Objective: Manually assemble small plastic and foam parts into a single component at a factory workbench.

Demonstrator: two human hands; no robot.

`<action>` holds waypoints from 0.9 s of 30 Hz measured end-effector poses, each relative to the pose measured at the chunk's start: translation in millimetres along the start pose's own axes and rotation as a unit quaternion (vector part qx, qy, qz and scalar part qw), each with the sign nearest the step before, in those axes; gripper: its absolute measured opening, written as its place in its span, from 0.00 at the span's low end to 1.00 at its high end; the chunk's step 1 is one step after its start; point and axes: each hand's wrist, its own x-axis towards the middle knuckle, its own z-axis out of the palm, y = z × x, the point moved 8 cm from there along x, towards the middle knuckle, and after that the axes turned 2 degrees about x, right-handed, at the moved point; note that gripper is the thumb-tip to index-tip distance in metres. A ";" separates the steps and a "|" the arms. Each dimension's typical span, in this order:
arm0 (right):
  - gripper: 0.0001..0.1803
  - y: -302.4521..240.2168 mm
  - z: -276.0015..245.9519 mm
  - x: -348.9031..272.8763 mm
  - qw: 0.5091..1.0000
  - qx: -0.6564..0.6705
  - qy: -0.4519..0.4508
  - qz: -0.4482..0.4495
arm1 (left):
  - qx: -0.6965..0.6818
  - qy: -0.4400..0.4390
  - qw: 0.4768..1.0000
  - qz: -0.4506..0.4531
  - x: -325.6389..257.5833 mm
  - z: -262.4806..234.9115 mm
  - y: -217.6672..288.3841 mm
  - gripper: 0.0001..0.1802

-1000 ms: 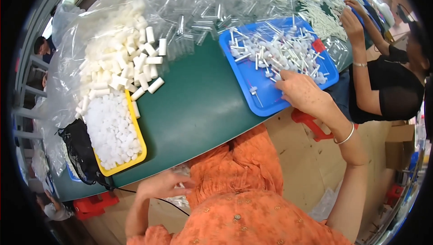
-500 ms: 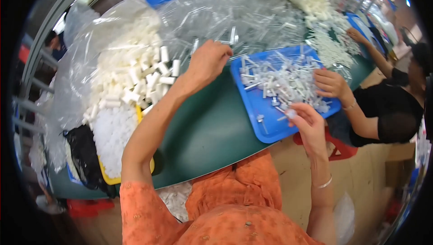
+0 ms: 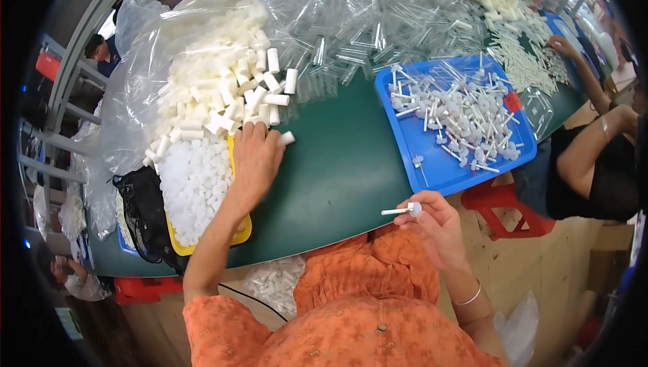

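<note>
My left hand (image 3: pixel 256 164) is palm down at the near edge of a pile of white cylinders (image 3: pixel 209 90). Its fingers are curled, and one short white cylinder (image 3: pixel 287 138) sticks out beside the index finger and thumb, apparently pinched there. My right hand (image 3: pixel 437 228) is raised over the table's near edge, closed around a small part (image 3: pixel 397 212) with a thin white stem and a round translucent cap. To the right, a blue tray (image 3: pixel 439 176) carries many similar stemmed parts (image 3: pixel 466 120).
Beside my left forearm stands a yellow tray (image 3: pixel 241 234) of small white caps (image 3: pixel 192 188), next to a black mesh bag (image 3: pixel 142 215). Clear tubes (image 3: pixel 364 22) heap across the back of the green table (image 3: pixel 331 171). A co-worker's arm (image 3: pixel 594 151) is at the right, near a red stool (image 3: pixel 496 208).
My left hand has moved from the clear tubes down to the white cylinders. My right hand has drawn a stemmed part away from the blue tray, and the co-worker's hand has left that tray.
</note>
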 end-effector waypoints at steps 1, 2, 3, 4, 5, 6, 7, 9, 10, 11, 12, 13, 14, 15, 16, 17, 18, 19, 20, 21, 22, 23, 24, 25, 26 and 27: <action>0.11 2.3 -0.5 -1.1 1.000 0.000 0.013 -0.002 | -0.055 0.012 0.998 0.006 -2.5 -11.5 17.9 0.13; 0.10 7.6 -2.5 -2.0 1.000 -0.001 0.029 0.009 | -0.146 0.009 0.989 0.007 -7.4 -18.6 34.5 0.13; 0.11 11.9 -3.5 -4.0 0.999 -0.004 0.044 0.023 | -0.237 0.007 0.972 0.003 -14.2 -26.9 50.6 0.13; 0.12 13.8 -2.3 -2.1 0.999 0.018 0.037 -0.006 | -0.313 -0.048 0.948 -0.028 -19.8 -25.9 65.6 0.14; 0.12 15.5 -0.2 0.3 0.999 0.013 0.047 -0.003 | -0.386 -0.102 0.915 -0.060 -25.6 -19.3 79.3 0.14; 0.13 16.7 3.1 3.2 0.999 0.024 0.047 -0.004 | -0.429 -0.093 0.898 -0.027 -28.2 -19.5 96.5 0.14; 0.13 19.1 6.5 5.0 0.998 0.037 0.046 -0.005 | -0.524 -0.163 0.833 -0.070 -34.1 -7.6 108.6 0.13; 0.13 30.9 3.7 4.8 0.997 0.054 0.049 -0.002 | -0.569 -0.248 0.779 -0.091 -37.3 0.5 129.9 0.12; 0.14 35.6 6.6 5.0 0.997 0.075 0.029 -0.004 | -0.571 -0.253 0.776 -0.090 -38.9 1.8 134.1 0.12; 0.14 37.9 8.0 4.4 0.995 0.096 0.008 -0.007 | -0.594 -0.272 0.751 -0.097 -42.0 4.6 139.4 0.12; 0.13 37.2 5.0 3.4 0.995 0.095 0.007 -0.015 | -0.615 -0.290 0.725 -0.104 -45.0 7.1 145.1 0.12; 0.13 38.0 1.6 2.5 0.995 0.096 0.010 -0.013 | -0.616 -0.294 0.724 -0.105 -49.3 7.9 150.7 0.12; 0.13 38.5 -3.0 1.8 0.996 0.091 0.021 -0.011 | -0.625 -0.226 0.739 -0.114 -49.5 2.0 149.8 0.12; 0.13 39.4 -6.8 0.9 0.996 0.086 0.032 -0.009 | -0.630 -0.157 0.751 -0.122 -50.7 -4.4 146.2 0.12; 0.13 41.0 -9.7 -0.4 0.995 0.088 0.035 -0.008 | -0.630 -0.160 0.750 -0.121 -55.4 -1.6 148.4 0.12; 0.13 43.1 -9.6 -1.4 0.994 0.106 0.022 -0.004 | -0.573 -0.127 0.806 -0.078 -57.0 -6.8 148.5 0.12; 0.13 44.4 -8.7 -2.4 0.992 0.125 0.008 -0.001 | -0.511 -0.093 0.854 -0.034 -57.4 -13.7 149.1 0.12; 0.13 44.6 -9.7 -3.4 0.992 0.126 0.010 0.000 | -0.511 -0.095 0.854 -0.033 -57.7 -13.4 147.7 0.12; 0.14 43.0 -8.1 -4.5 0.991 0.131 0.000 -0.004 | -0.537 -0.135 0.831 -0.049 -58.3 -7.5 147.2 0.12; 0.14 41.0 -6.5 -5.6 0.991 0.135 -0.010 -0.008 | -0.561 -0.175 0.806 -0.064 -59.4 -2.0 148.1 0.12; 0.14 38.9 -5.4 -6.9 0.991 0.136 -0.009 -0.008 | -0.561 -0.176 0.806 -0.065 -58.8 -3.5 147.6 0.12; 0.14 35.8 -3.9 -8.3 0.994 0.106 -0.009 -0.008 | -0.550 -0.179 0.814 -0.053 -57.9 -5.9 148.6 0.11; 0.14 34.2 -3.7 -9.1 0.997 0.077 -0.008 -0.009 | -0.539 -0.181 0.821 -0.042 -57.7 -7.2 149.7 0.11; 0.14 33.8 -4.6 -9.1 0.997 0.077 -0.008 -0.009 | -0.539 -0.181 0.821 -0.042 -58.2 -7.4 149.1 0.11; 0.13 30.7 -4.4 -9.1 0.999 0.027 -0.018 -0.026 | -0.530 -0.168 0.831 -0.027 -57.9 -10.4 149.1 0.10; 0.13 28.3 -3.3 -9.3 0.998 -0.023 -0.029 -0.043 | -0.521 -0.154 0.839 -0.012 -57.8 -13.6 149.4 0.10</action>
